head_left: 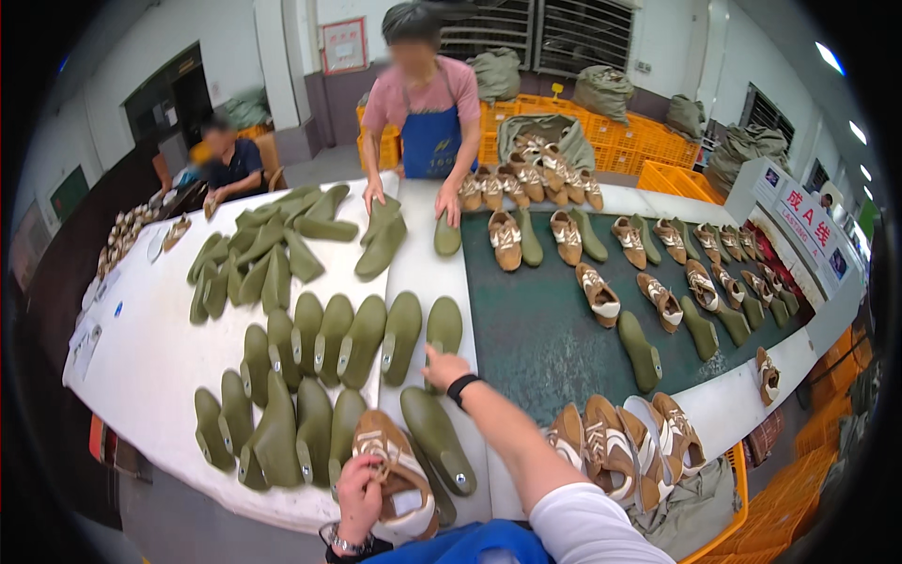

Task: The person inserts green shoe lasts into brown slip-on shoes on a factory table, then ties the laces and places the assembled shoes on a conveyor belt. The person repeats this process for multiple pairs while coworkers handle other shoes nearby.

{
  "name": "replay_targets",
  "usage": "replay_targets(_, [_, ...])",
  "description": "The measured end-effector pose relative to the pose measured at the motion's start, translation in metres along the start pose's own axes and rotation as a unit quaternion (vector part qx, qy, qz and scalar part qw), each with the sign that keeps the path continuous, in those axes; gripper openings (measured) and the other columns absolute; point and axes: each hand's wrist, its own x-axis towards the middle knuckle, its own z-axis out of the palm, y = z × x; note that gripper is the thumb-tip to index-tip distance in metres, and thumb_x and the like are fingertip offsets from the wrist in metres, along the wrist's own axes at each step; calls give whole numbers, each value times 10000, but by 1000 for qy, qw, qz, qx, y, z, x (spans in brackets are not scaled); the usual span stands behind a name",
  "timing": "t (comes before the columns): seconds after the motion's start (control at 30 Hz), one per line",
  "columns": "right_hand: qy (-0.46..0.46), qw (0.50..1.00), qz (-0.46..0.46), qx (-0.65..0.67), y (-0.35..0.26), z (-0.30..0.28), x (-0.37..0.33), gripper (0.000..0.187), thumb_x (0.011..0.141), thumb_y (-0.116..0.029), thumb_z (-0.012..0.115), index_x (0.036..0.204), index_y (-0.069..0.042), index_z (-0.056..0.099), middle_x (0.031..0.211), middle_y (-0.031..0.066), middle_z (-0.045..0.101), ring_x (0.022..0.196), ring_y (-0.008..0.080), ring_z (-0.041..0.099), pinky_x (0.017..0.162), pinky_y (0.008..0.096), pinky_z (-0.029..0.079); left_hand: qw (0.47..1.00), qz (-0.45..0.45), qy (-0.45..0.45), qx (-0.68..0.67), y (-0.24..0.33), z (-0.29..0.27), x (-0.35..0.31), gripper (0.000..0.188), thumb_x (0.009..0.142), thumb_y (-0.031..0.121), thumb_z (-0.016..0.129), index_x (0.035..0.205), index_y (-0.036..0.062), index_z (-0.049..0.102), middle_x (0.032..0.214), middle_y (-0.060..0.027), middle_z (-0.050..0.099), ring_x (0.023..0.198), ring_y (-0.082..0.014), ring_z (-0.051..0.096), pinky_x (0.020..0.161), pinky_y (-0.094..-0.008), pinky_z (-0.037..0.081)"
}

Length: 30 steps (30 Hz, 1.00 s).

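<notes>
Workshop with white walls, yellow crates [648, 141] and stuffed sacks [603, 89] at the back. In front, a long white worktop [150, 348] with a dark green belt [545, 329] running along its right half. Left hand [360, 498] low at the near edge, fingers curled around a tan and white shoe [395, 470], gripping it at the laces, shoe resting partly on the worktop beside the lasts. Right hand [443, 367] stretched forward, black band at the wrist, fingers bent and laid on an olive green last [443, 329] standing at the seam between worktop and belt; whether clasped round it or only touching, cannot tell. More lasts [319, 343] in rows just left of that one, another row [272, 432] nearer, a loose heap [272, 240] farther off. One large last [437, 437] lying between the two hands. Pile of finished shoes [629, 442] at the near right, just beside the right forearm. On the belt, shoes paired with lasts [601, 296] spread well apart, a thicker cluster [531, 179] at the far end. Across the worktop, a person in a pink shirt and blue apron [430, 141], both hands down on lasts. Another person seated at the far left [230, 164], near a row of small pieces [122, 235].
</notes>
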Motion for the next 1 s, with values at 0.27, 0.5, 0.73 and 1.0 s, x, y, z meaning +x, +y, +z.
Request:
replay_targets(0.27, [133,941,9,310,54,-7,-4,312,842,-300,567,1117,-173,496,880,159,649,783,333,645,719,427,491,998,-1,-60,-4,9,10,19,113,826,-9,519,886,-24,614,1118,-144,628,1052,-282,579,921,-343,443])
replay_targets(0.5, [112,780,37,615,197,-99,-41,105,905,-245,542,981,-188,496,739,37,521,523,159,476,406,297,342,995,-10,-96,-18,36,28,33,119,785,-100,505,813,-33,599,1063,-152,651,1029,-302,603,920,-350,457])
replay_targets(0.73, [137,984,87,-77,303,-45,-96,192,862,-236,531,1044,-254,592,832,153,654,839,319,663,709,459,508,994,-14,-109,3,44,37,42,149,777,-109,491,843,-54,612,1062,-164,651,1019,-306,606,904,-351,463])
replay_targets(1.0, [82,978,168,-94,283,-54,-108,232,838,-145,570,1040,-178,678,1034,162,657,981,323,654,798,427,537,991,37,-131,-5,42,49,45,117,803,-71,511,844,-49,618,1052,-173,656,1014,-312,609,904,-354,463])
